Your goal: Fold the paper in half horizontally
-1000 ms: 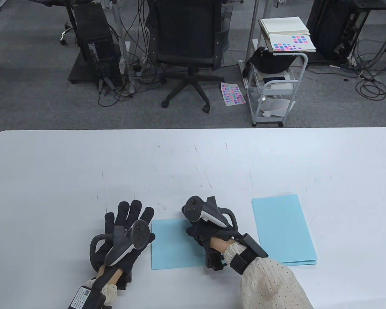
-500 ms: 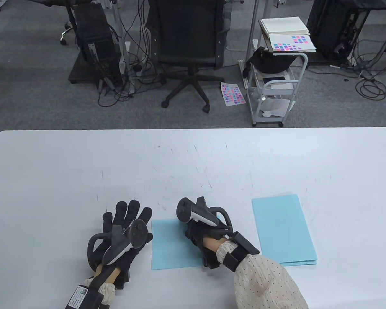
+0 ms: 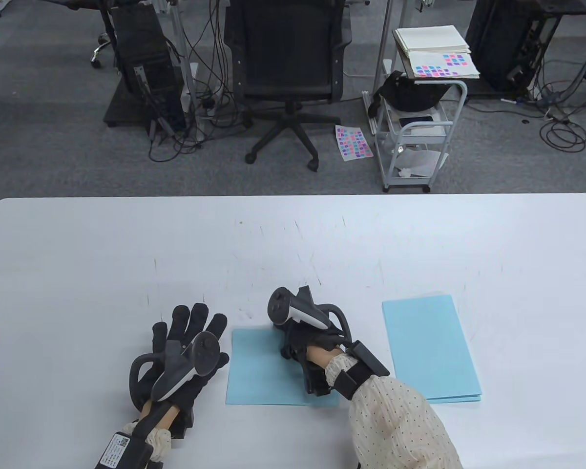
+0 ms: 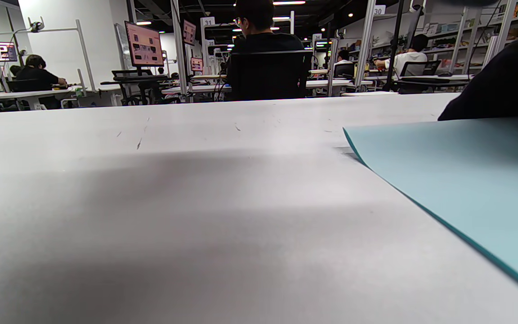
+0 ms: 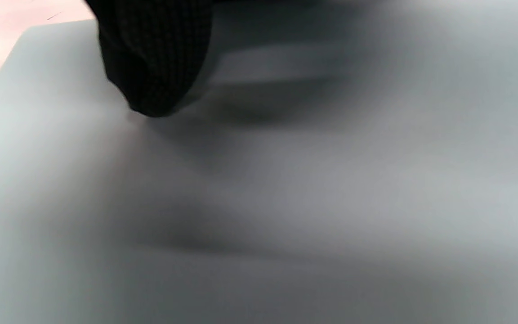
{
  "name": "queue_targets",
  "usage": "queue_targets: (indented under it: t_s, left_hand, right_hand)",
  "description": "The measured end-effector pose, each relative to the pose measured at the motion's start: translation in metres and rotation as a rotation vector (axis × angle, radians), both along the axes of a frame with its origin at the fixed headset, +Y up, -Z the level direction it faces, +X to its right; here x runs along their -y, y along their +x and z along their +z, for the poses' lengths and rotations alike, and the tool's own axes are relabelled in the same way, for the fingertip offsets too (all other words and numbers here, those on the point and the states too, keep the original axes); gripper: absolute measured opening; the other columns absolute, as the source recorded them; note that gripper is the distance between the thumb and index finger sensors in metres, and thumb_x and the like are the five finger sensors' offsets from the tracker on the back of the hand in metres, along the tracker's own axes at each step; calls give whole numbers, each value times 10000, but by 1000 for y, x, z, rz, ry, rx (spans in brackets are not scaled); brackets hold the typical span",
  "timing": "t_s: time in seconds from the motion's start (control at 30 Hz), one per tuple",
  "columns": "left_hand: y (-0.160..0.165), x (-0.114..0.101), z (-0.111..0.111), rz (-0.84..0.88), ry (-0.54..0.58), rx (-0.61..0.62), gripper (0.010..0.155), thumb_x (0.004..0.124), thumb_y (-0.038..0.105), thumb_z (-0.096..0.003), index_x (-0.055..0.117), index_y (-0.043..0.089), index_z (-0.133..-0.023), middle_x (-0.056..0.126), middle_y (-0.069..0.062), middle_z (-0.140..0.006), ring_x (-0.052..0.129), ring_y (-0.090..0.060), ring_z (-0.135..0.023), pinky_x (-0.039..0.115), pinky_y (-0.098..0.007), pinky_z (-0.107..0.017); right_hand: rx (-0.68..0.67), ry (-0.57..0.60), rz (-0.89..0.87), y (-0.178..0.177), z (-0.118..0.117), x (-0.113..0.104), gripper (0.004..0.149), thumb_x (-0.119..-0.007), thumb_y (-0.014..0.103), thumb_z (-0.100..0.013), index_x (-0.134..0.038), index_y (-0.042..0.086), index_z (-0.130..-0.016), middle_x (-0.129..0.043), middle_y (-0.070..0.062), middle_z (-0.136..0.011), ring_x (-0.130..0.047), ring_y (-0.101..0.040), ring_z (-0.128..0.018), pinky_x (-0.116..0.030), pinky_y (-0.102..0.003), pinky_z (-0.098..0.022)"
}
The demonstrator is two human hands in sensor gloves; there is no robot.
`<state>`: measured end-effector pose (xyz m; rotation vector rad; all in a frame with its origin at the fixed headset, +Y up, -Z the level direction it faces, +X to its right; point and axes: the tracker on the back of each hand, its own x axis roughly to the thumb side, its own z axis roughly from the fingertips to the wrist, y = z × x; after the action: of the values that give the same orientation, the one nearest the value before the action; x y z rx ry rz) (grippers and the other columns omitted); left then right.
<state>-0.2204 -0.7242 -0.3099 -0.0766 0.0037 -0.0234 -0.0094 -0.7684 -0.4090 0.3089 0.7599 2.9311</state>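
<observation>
A: Where is the folded paper (image 3: 259, 366) now?

B: It lies flat on the white table (image 3: 78, 273), near the front edge, between the two hands. It is light blue. In the left wrist view its near corner lifts a little from the table.

A: What does the right hand (image 3: 305, 349) do?

B: It rests on the right part of the paper. In the right wrist view one gloved fingertip (image 5: 151, 67) touches the sheet. The tracker hides the other fingers, so I cannot tell if they are straight or curled.

A: And the left hand (image 3: 185, 349)?

B: It lies flat on the table just beside the left edge of the paper, the fingers straight and a little apart. It holds nothing.

A: Anything else on the table?

B: A stack of blue sheets (image 3: 429, 349) lies well to the right.
</observation>
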Motion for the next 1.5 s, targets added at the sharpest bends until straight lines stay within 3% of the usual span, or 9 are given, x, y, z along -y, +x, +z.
queue_targets:
  t_s: [0.23, 0.63, 0.77, 0.9, 1.13, 1.3, 1.5]
  left_hand:
    - [-1, 0, 0, -1, -1, 2, 752, 645, 647, -343, 331, 602, -1024, 219, 192, -1208, 234, -196, -1183, 317, -569, -880]
    - [-1, 1, 0, 1, 1, 7, 751, 645, 647, -343, 331, 602, -1023, 220, 192, -1208, 234, -195, -1183, 319, -567, -881]
    - [-1, 1, 0, 13, 1, 10, 751, 645, 647, -344, 329, 602, -1023, 220, 193, -1207, 235, -196, -1183, 319, -566, -882]
    - [-2, -1, 1, 17, 8, 12, 754, 647, 646, -343, 329, 599, -1025, 221, 188, -1209, 234, -197, -1184, 320, -568, -880]
    - [-2, 0, 2, 26, 7, 12, 752, 645, 647, -344, 327, 601, -1024, 220, 191, -1208, 235, -196, -1184, 321, -567, -881]
    - [-3, 1, 2, 31, 2, 10, 753, 645, 647, -344, 329, 600, -1025, 221, 191, -1209, 237, -196, -1184, 322, -567, -881]
    - [-3, 2, 3, 29, -10, 12, 752, 645, 647, -343, 329, 601, -1024, 223, 191, -1208, 237, -194, -1184, 323, -566, -881]
  right_hand:
    - [8, -4, 12, 2, 1, -2, 608, -865, 303, -410, -558, 348, -933, -506, 43, -961, -330, -337, -1044, -237, -639, -756]
    - [-6, 62, 64, -1, 7, -4, 654, -854, 302, -421, -498, 416, -957, -630, 43, -885, -363, -345, -1048, -261, -637, -756]
    - [12, 135, 48, 3, 10, -13, 537, -795, 261, -448, -605, 394, -933, -753, 51, -811, -487, -330, -1025, -323, -621, -757]
    - [45, 126, -12, 14, 12, -27, 462, -752, 260, -451, -721, 310, -909, -865, 45, -737, -631, -301, -978, -396, -601, -752]
    - [172, 126, -207, 50, 14, -54, 436, -727, 254, -452, -763, 229, -885, -908, 29, -681, -724, -315, -913, -481, -586, -728]
    - [323, 278, -305, 84, 18, -72, 426, -716, 243, -451, -780, 182, -868, -928, 21, -648, -798, -326, -850, -524, -592, -710]
    - [513, 332, -435, 133, 24, -86, 422, -705, 240, -456, -777, 176, -867, -923, 15, -643, -803, -324, -836, -529, -592, -707]
